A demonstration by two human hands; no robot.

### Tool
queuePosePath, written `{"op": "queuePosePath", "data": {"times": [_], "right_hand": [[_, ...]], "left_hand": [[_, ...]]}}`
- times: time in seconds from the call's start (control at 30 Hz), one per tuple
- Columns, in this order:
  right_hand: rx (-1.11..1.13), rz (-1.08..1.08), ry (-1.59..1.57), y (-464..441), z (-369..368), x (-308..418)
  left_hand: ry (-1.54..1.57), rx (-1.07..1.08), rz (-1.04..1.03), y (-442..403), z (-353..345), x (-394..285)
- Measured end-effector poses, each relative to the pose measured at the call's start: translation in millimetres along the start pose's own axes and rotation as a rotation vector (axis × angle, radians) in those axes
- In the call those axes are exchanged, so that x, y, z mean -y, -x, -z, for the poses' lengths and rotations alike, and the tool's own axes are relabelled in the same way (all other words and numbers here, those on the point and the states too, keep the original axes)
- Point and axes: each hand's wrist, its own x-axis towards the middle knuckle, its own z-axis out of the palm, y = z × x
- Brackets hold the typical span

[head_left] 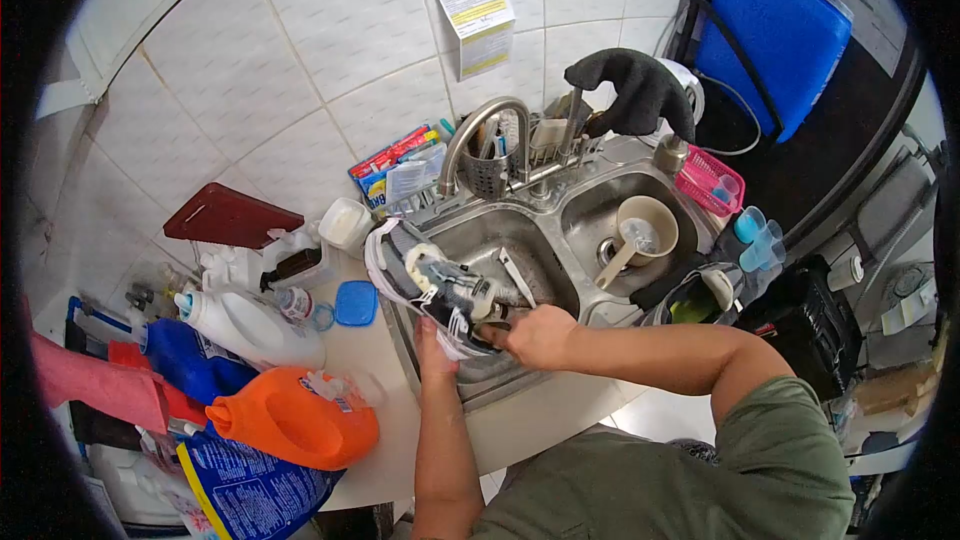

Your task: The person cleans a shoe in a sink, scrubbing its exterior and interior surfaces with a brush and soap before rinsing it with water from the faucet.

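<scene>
A grey sneaker with a white sole (408, 268) is tilted over the left sink basin (540, 290), with pale suds on its upper. My left hand (432, 345) grips it from below by the sole, fingers partly hidden behind it. At the shoe's near end, my right hand (540, 337) is closed, its fingertips against the shoe; what they hold, if anything, is hidden. A white-handled tool (517, 278) lies in the basin just beyond my right hand.
A beige dipper (655, 218) sits in the right basin, below the faucet (478, 125). Another shoe (700, 298) rests at the sink's right edge. Left on the counter stand an orange jug (300, 420), a white bottle (255, 325) and a blue lid (356, 303).
</scene>
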Motion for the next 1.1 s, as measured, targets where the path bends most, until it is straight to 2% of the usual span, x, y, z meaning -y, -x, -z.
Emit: {"op": "queuePosePath", "data": {"times": [0.03, 0.1, 0.2, 0.3, 0.33, 0.37, 0.43, 0.47, 0.53, 0.57, 0.6, 0.7, 0.73, 0.8, 0.9, 0.97, 1.0, 1.1], "right_hand": [[0.033, -0.026, -0.128, -3, 3, -1], [0.102, -0.069, -0.380, -11, 12, -6], [0.243, -0.271, -1.070, -39, -11, -26], [-0.043, -0.032, -0.468, -15, -6, -18], [-0.006, 0.106, -0.157, -10, 0, -24], [0.002, 0.177, 0.006, -12, 1, -26], [0.013, 0.311, 0.352, -21, 5, -33], [-0.188, 0.350, 0.446, -18, 7, -38], [-0.199, 0.243, 0.328, -16, 10, -37], [-0.204, 0.193, 0.259, -16, 9, -32], [-0.097, 0.203, 0.170, -16, 2, -27], [-0.010, 0.106, -0.263, -16, -9, -18], [0.009, 0.034, -0.460, -26, -25, -25], [0.109, -0.230, -1.161, -34, -8, -29], [-0.011, -0.213, -1.262, -43, -23, -22], [-0.256, 0.040, -0.840, -31, -46, -26], [-0.175, -0.045, -0.564, -18, -27, -25], [-0.101, 0.193, 0.162, -22, -15, -55]], "left_hand": [[0.074, 0.045, 0.000, 1, -6, -4], [0.051, -0.043, -0.003, 6, -17, -10], [0.164, -0.085, 0.006, 6, -18, -8], [0.064, -0.031, -0.023, 6, -5, -11], [-0.063, -0.067, 0.022, 8, -1, -13], [-0.273, -0.092, 0.037, 8, 3, -7], [-0.238, -0.172, 0.147, -1, 8, 2], [-0.120, -0.135, 0.143, 2, 0, -3], [0.050, -0.122, 0.116, 6, -6, -8], [0.002, -0.106, 0.067, 6, -2, -10], [-0.042, -0.087, 0.022, 5, 1, -9], [-0.070, -0.101, -0.029, 7, -13, -12], [-0.043, -0.117, -0.018, 10, -18, -14], [0.050, -0.130, -0.018, 3, -10, -6], [-0.106, -0.145, -0.026, 5, -13, -8], [-0.011, -0.095, -0.073, 3, 2, -3], [-0.048, -0.065, -0.027, 6, -5, -14], [-0.246, -0.151, 0.052, 0, 0, -4]]}}
